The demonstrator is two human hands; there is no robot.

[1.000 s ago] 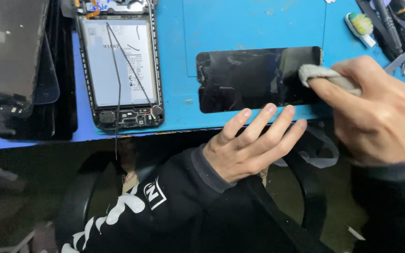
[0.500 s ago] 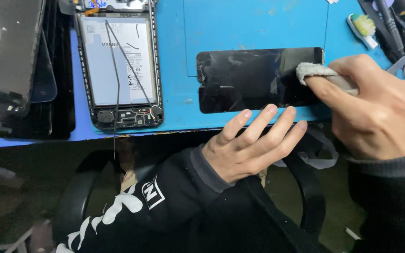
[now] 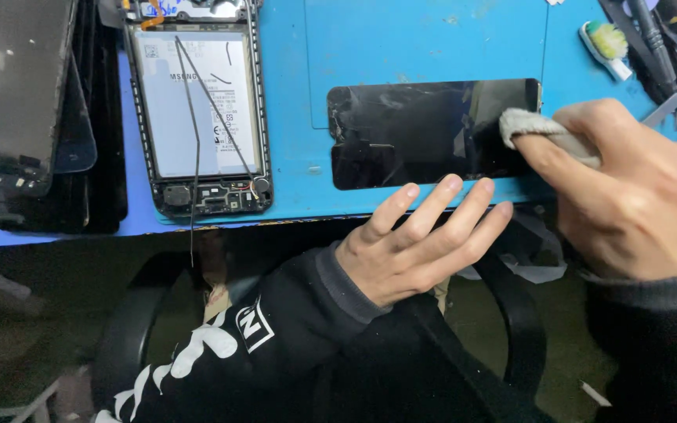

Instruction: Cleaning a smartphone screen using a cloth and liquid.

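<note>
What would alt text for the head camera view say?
A right hand presses a grey cloth onto a black phone screen panel on a blue mat; the left hand steadies its near edge beside an opened phone.

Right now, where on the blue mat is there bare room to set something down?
Bare blue mat lies above the black screen panel, and a narrower strip between it and the opened phone. Crowded: stacked screens left, tools top right.

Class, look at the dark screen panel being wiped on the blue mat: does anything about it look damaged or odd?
Yes. The screen panel shows fine cracks and smears near its upper-left corner. The right hand presses a grey cloth on its right end; the left hand steadies its near edge.
</note>
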